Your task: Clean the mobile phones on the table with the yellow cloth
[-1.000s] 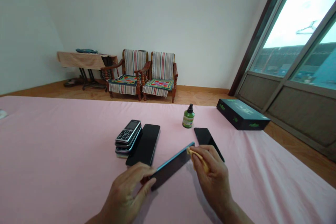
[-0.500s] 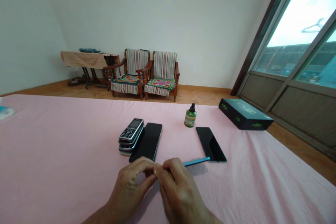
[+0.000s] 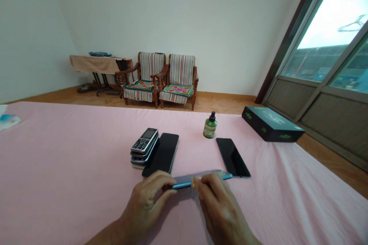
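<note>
A thin blue smartphone (image 3: 183, 183) is held almost edge-on in front of me, above the pink cloth. My left hand (image 3: 151, 201) pinches its left end between thumb and fingers. Closed around a small yellowish piece (image 3: 195, 182), my right hand (image 3: 221, 204) presses against the near edge of the phone. Most of that piece is hidden by the fingers, and its material cannot be made out. Just beyond my left hand lies a black smartphone (image 3: 163, 155), beside a stack of phones topped by a keypad phone (image 3: 145, 141). Another black smartphone (image 3: 232, 157) lies beyond my right hand.
Pink cloth (image 3: 71, 168) covers the surface. A green bottle with a black cap (image 3: 210, 126) stands behind the phones. A dark box (image 3: 271, 124) sits at the right. Farther back are two wooden armchairs (image 3: 178, 78) and a covered table (image 3: 94, 64).
My right hand has slid right along the phone with the yellowish piece, away from my left hand. More of the blue edge shows between the hands. The view has shifted slightly.
</note>
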